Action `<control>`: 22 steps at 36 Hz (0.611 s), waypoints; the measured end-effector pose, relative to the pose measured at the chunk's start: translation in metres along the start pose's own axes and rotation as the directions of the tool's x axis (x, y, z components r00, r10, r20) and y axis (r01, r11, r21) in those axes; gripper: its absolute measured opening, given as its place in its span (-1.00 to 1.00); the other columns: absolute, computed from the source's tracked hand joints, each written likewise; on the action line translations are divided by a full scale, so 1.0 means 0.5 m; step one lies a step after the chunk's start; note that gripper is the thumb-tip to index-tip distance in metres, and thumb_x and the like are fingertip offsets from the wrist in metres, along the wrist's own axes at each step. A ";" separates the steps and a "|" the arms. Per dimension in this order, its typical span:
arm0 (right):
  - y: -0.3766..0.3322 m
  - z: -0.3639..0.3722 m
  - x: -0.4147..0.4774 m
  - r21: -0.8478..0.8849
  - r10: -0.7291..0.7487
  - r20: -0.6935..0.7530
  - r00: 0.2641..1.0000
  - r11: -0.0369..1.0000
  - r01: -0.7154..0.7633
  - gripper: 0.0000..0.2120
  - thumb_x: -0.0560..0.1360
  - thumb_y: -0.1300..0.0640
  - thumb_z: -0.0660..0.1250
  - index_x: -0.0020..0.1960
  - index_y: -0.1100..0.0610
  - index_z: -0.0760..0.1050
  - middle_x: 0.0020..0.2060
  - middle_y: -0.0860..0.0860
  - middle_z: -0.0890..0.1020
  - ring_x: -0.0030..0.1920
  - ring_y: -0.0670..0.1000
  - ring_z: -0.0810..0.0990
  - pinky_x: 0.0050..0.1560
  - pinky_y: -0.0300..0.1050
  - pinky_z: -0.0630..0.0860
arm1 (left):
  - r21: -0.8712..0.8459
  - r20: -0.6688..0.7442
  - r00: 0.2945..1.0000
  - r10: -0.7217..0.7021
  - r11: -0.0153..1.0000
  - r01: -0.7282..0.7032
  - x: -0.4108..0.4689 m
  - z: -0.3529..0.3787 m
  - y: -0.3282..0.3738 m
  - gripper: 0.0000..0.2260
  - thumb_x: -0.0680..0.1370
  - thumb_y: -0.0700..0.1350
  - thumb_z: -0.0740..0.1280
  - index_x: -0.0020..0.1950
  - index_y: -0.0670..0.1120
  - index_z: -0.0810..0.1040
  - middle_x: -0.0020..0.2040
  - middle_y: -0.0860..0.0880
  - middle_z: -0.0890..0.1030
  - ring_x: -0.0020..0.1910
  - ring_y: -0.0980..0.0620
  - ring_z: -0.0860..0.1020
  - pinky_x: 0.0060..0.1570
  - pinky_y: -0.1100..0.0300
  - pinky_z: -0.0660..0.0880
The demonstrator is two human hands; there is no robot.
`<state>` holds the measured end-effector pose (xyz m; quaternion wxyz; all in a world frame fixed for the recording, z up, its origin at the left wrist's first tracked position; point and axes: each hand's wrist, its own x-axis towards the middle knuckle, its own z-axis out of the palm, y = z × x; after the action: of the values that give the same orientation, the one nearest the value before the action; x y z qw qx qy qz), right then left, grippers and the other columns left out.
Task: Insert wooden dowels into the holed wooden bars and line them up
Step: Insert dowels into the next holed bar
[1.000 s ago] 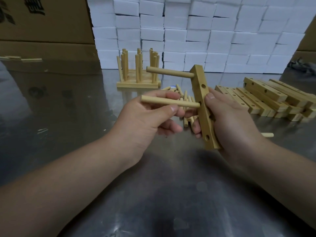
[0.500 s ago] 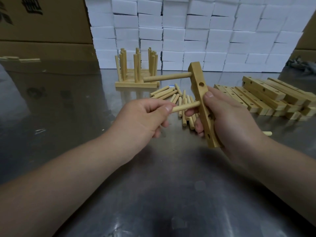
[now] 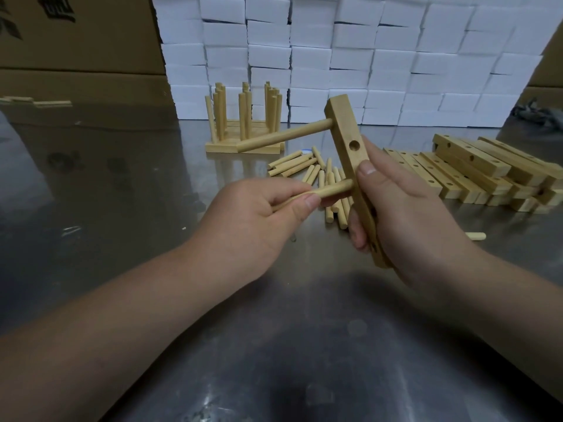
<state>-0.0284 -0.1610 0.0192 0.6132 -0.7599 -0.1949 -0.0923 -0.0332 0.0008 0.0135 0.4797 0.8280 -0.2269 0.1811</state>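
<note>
My right hand (image 3: 408,217) grips a holed wooden bar (image 3: 345,132), held nearly upright above the table. One dowel (image 3: 283,136) sticks out to the left from the bar's top hole. My left hand (image 3: 253,220) pinches a second dowel (image 3: 333,190) whose tip meets the bar at a middle hole, beside my right thumb. An open hole shows between the two dowels. The bar's lower end is hidden behind my right fingers.
Loose dowels (image 3: 307,167) lie on the steel table (image 3: 122,208) behind my hands. Finished bars with upright dowels (image 3: 243,123) stand at the back. A stack of holed bars (image 3: 475,169) lies right, one stray dowel (image 3: 475,236) near it. White boxes (image 3: 365,56) and cardboard cartons (image 3: 76,56) form the back wall.
My left hand has pushed the second dowel rightward into the bar, so less of it shows. The bar has tilted and moved slightly with my right hand.
</note>
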 end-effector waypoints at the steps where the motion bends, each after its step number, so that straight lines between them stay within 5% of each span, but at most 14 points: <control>1: 0.000 0.001 -0.001 -0.018 -0.021 0.003 1.000 1.000 0.021 -0.63 0.64 0.08 0.03 0.38 -0.18 0.33 -0.42 -0.14 0.58 -0.52 -0.12 0.41 -0.51 -0.30 0.37 | -0.015 0.005 1.000 -0.007 1.000 0.007 0.000 0.000 -0.001 -0.75 0.49 0.02 0.27 -0.25 0.40 0.56 -0.17 -0.09 0.61 -0.16 0.01 0.52 -0.29 0.26 0.41; 5: 0.002 0.000 -0.003 -0.045 -0.058 0.022 0.998 0.997 0.059 -0.63 0.64 0.11 0.02 0.38 -0.17 0.32 -0.49 -0.18 0.54 -0.52 -0.12 0.39 -0.50 -0.31 0.38 | -0.076 0.027 0.998 -0.048 0.996 0.050 0.001 0.000 -0.005 -0.75 0.50 0.02 0.27 -0.25 0.38 0.58 -0.21 -0.10 0.62 -0.22 -0.01 0.54 -0.34 0.35 0.36; 9: 0.005 0.001 -0.003 -0.045 -0.060 0.036 0.998 0.997 0.061 -0.63 0.63 0.12 0.03 0.39 -0.15 0.30 -0.53 -0.21 0.50 -0.53 -0.15 0.38 -0.51 -0.35 0.36 | -0.185 0.078 0.981 -0.175 0.965 0.187 0.002 0.001 -0.006 -0.82 0.45 0.07 0.29 -0.30 0.16 0.64 -0.61 0.18 0.39 -0.58 0.23 0.36 -0.52 0.39 0.26; 12: 0.005 0.002 -0.006 -0.085 -0.079 0.038 0.996 0.993 0.082 -0.60 0.63 0.11 0.04 0.43 -0.12 0.26 -0.53 -0.23 0.50 -0.52 -0.17 0.40 -0.48 -0.35 0.37 | -0.289 0.154 0.955 -0.255 0.912 0.290 0.001 0.000 -0.008 -0.74 0.27 0.22 0.26 -0.33 0.12 0.65 -0.58 0.12 0.25 -0.58 0.16 0.21 -0.46 0.24 0.18; 17: 0.006 0.001 -0.005 -0.101 -0.100 0.033 0.994 0.990 0.103 -0.62 0.63 0.10 0.04 0.40 -0.19 0.24 -0.49 -0.25 0.52 -0.50 -0.18 0.42 -0.46 -0.38 0.39 | -0.379 0.232 0.920 -0.315 0.842 0.384 0.004 -0.002 -0.002 -0.77 0.31 0.14 0.29 -0.35 0.04 0.65 -0.56 0.08 0.24 -0.59 0.13 0.18 -0.57 0.28 0.18; 22: 0.016 0.002 0.007 0.013 -0.012 -0.041 0.999 1.000 0.013 -0.63 0.63 0.09 0.06 0.40 -0.19 0.28 -0.35 -0.16 0.59 -0.47 -0.10 0.45 -0.43 -0.26 0.43 | -0.399 0.131 0.906 -0.403 0.815 0.421 0.018 0.000 -0.001 -0.68 0.49 0.13 0.24 -0.17 -0.08 0.62 -0.51 0.04 0.48 -0.57 0.09 0.38 -0.54 0.26 0.35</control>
<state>-0.0222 -0.1606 0.0129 0.6215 -0.7526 -0.1877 -0.1103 -0.0252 -0.0007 0.0179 0.6685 0.7387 -0.0855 0.0033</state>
